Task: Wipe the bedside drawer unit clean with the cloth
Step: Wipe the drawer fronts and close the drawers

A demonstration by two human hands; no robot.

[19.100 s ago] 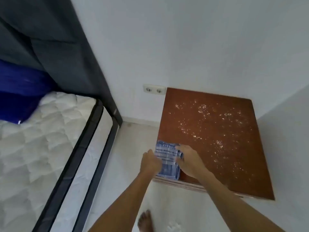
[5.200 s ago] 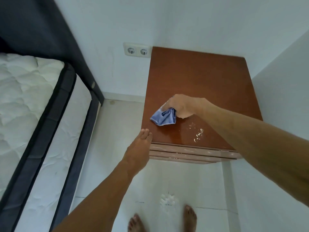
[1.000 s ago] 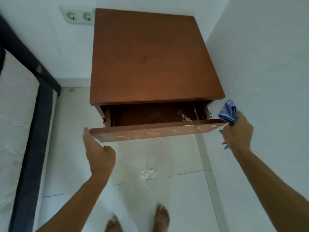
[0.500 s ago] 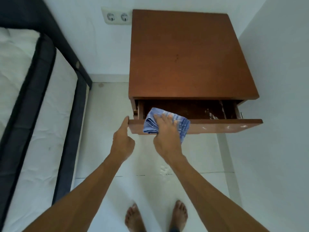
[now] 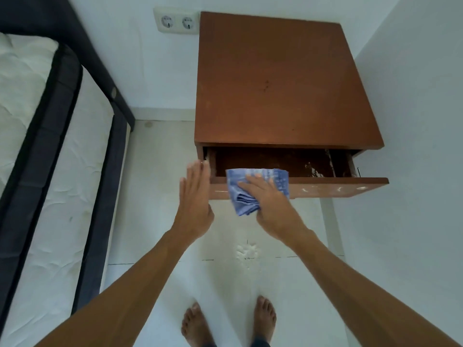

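The brown wooden bedside drawer unit (image 5: 280, 78) stands in the room's corner with its top drawer (image 5: 338, 187) pulled out. White specks dot the drawer front's right part and the drawer's inner right side. My right hand (image 5: 265, 199) lies flat on the blue checked cloth (image 5: 253, 186), pressing it over the left part of the drawer's front edge. My left hand (image 5: 195, 194) is flat with fingers together, its side against the drawer's left end. It holds nothing.
A white mattress with a dark frame (image 5: 57, 156) runs along the left. A double wall socket (image 5: 176, 21) sits left of the unit. A white wall closes the right side. White powder (image 5: 246, 251) lies on the pale floor tiles near my bare feet (image 5: 228, 321).
Over the last second my right hand carried the cloth from the drawer's right end to its left front edge. My left hand moved up to the drawer's left end.
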